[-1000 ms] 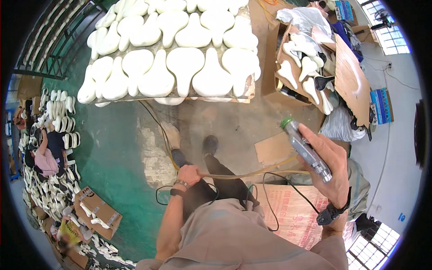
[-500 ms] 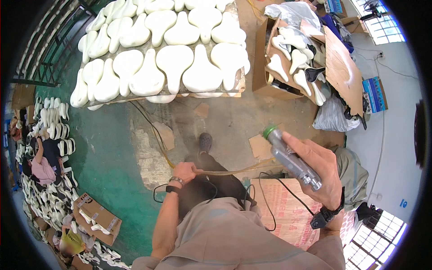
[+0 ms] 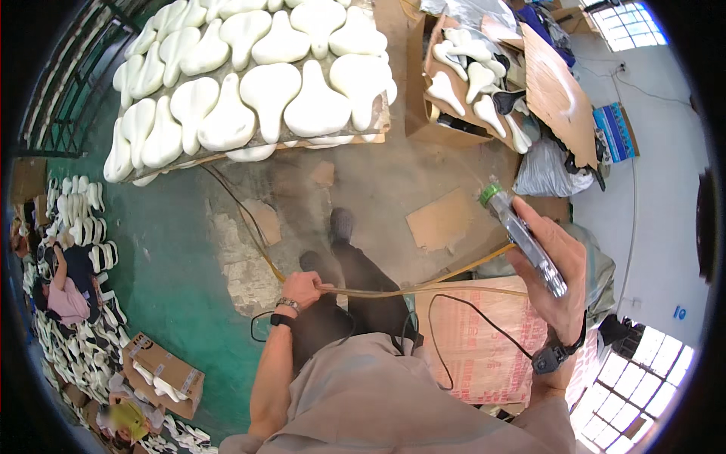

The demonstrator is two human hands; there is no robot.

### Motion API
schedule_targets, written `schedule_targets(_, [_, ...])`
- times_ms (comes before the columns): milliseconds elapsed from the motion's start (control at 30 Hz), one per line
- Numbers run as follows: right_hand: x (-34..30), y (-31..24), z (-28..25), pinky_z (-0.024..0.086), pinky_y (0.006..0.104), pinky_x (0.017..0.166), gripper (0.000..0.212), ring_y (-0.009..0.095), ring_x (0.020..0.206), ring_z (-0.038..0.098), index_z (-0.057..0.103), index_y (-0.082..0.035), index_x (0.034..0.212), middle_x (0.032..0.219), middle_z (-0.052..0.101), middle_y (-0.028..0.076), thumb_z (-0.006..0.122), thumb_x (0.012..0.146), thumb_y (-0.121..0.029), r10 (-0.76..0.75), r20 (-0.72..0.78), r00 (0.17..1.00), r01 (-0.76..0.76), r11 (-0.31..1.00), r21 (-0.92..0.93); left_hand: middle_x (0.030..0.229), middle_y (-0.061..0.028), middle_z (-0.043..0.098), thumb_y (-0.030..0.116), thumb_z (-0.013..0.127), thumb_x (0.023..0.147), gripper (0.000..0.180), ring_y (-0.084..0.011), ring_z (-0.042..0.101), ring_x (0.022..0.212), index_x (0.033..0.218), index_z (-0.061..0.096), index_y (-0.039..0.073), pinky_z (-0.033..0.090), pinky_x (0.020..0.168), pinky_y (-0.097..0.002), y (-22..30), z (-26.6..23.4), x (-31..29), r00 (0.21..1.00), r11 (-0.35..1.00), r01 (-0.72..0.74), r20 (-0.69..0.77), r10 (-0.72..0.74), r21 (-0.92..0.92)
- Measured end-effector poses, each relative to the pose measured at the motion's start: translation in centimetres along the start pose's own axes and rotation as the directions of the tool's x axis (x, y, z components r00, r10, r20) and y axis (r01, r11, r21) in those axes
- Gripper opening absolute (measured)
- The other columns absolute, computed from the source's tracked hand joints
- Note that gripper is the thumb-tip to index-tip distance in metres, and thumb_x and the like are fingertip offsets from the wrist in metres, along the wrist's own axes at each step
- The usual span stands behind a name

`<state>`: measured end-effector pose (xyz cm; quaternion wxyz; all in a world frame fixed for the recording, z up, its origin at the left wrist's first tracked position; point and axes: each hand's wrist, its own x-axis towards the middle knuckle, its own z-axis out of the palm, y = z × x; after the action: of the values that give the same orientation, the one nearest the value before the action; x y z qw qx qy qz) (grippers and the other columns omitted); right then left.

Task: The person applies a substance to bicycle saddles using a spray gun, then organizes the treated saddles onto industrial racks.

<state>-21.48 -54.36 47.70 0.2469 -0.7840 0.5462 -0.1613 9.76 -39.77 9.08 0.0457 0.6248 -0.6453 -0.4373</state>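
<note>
My right hand (image 3: pixel 556 265) is closed round a grey metal spray gun (image 3: pixel 529 238) with a green round tip. Its tip points up and to the left, toward the open floor, with faint haze around it. A yellowish hose (image 3: pixel 423 288) stretches from near the gun across my front to my left hand (image 3: pixel 302 290). The fingers of that hand are wrapped round the hose in front of my legs. Beyond the hands, rows of white bicycle saddles (image 3: pixel 269 94) lie on a low platform (image 3: pixel 382 121). No saddle touches either hand.
A cardboard box (image 3: pixel 454 132) of saddles stands at the far right, near a silver plastic bag (image 3: pixel 548 178). A printed sack or carton (image 3: pixel 480 340) lies beside my right leg. Flat cardboard (image 3: pixel 442 219) lies on the floor. At the left, two people sit among heaped saddles.
The spray gun has moved right and slightly away from me in my right hand, drawing the hose with it. My view has shifted right. My left hand keeps hold of the hose.
</note>
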Motion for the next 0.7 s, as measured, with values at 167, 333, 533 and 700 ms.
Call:
schedule_targets(167, [0.0, 3.2, -0.8, 0.050, 0.0375, 0.069, 0.071, 0.037, 0.077, 0.062, 0.057, -0.005, 0.132, 0.091, 0.065, 0.018, 0.065, 0.064, 0.014, 0.034, 0.194, 0.980, -0.032, 0.999, -0.017, 0.068, -0.0150, 0.066, 0.051, 0.077, 0.075, 0.043, -0.0333, 0.065, 0.066, 0.071, 0.068, 0.008, 0.050, 0.060, -0.0413, 1.8, -0.3, 1.7, 1.000, 1.000, 0.003, 0.021, -0.004, 0.016])
schedule_targets(333, [3.1, 5.4, -1.4, 0.049, 0.0395, 0.069, 0.069, 0.037, 0.076, 0.061, 0.057, -0.005, 0.132, 0.090, 0.065, 0.018, 0.065, 0.066, 0.012, -0.019, 0.003, 1.000, 0.019, 0.999, 0.046, 0.068, -0.0150, 0.066, 0.051, 0.076, 0.076, 0.044, -0.0334, 0.065, 0.065, 0.071, 0.068, 0.008, 0.050, 0.059, -0.0407, 3.5, -0.8, 5.5, 1.000, 0.998, 0.008, 0.027, -0.010, 0.060])
schedule_targets(533, [6.0, 7.8, -2.2, 0.048, 0.0417, 0.065, 0.062, 0.035, 0.072, 0.060, 0.055, -0.006, 0.133, 0.088, 0.064, 0.015, 0.070, 0.073, -0.001, -0.092, 0.002, 0.996, 0.092, 0.994, 0.052, 0.070, -0.0157, 0.066, 0.044, 0.079, 0.076, 0.038, -0.0326, 0.066, 0.066, 0.073, 0.068, 0.007, 0.050, 0.057, -0.0388, 4.8, -0.4, 8.9, 0.999, 0.999, -0.033, 0.016, 0.032, 0.033])
schedule_targets(700, [6.9, 9.1, -3.2, 0.049, 0.0427, 0.067, 0.065, 0.036, 0.076, 0.061, 0.055, -0.007, 0.134, 0.090, 0.065, 0.015, 0.070, 0.071, 0.001, -0.069, 0.151, 0.986, 0.068, 0.998, 0.015, 0.074, -0.0159, 0.068, 0.040, 0.075, 0.078, 0.031, -0.0348, 0.066, 0.072, 0.077, 0.071, 0.009, 0.052, 0.065, -0.0420, 6.0, -1.2, 10.1, 0.993, 0.998, 0.036, 0.111, -0.042, 0.054])
